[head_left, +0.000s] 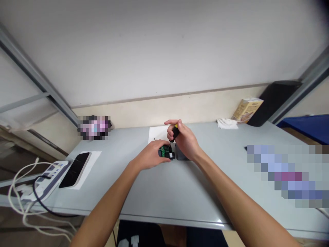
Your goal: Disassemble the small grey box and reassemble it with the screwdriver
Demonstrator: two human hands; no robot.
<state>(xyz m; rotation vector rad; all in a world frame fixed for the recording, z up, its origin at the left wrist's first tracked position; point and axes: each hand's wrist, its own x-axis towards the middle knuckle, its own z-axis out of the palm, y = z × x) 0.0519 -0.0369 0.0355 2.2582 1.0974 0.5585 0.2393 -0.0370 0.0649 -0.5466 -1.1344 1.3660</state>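
Near the middle of the grey table, my left hand (151, 154) is closed around the sides of a small device with a green circuit board (163, 151) and a black part with a white label. My right hand (186, 139) grips a screwdriver (175, 133) with a black and yellow handle. The screwdriver is tilted, its shaft pointing down at the circuit board; whether the tip touches a screw is too small to tell. Beside the board, partly under my right hand, lies a dark grey casing (181, 154). A white sheet of paper (155, 133) lies behind my hands, with tiny dark bits near its front edge.
At the left of the table (159, 192) are a black phone (75, 169) on paper and a white power strip (51, 178) with tangled cables. A yellow box (247, 110), a crumpled tissue (227, 123) and a black speaker-like object (273, 103) stand back right. Blurred items lie on both sides.
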